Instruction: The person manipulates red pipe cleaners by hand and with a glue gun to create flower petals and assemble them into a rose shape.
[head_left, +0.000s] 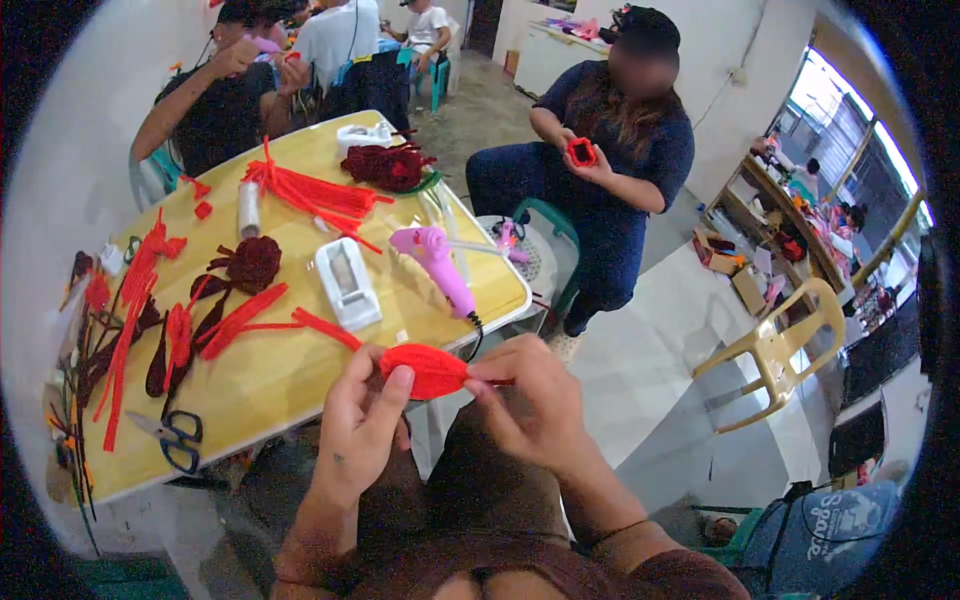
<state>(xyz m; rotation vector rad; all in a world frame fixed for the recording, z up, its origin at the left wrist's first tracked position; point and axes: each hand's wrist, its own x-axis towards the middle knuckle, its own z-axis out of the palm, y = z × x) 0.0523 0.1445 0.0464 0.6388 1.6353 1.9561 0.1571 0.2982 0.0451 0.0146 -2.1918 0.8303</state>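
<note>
Between my hands, above my lap by the table's near edge, is a leaf-shaped petal of red pipe cleaners (426, 370). My left hand (367, 420) grips its wide left end, thumb on top. My right hand (529, 401) pinches the pointed right end, where a short stem sticks out. Beyond my hands, a white plastic tape dispenser (349, 285) and a pink hot glue gun (435, 266) lie on the yellow table (255, 405). Red pipe cleaners (319, 196) lie bundled near a clear roll (249, 210). A dark red fuzzy flower (255, 264) rests left of the dispenser.
Scissors (174, 439) with dark handles lie at the table's near left. Dark stems (79, 420) line its left end. A seated co-worker (615, 142) holds a red piece across from me; others sit at upper left. A beige plastic chair (780, 352) stands at right.
</note>
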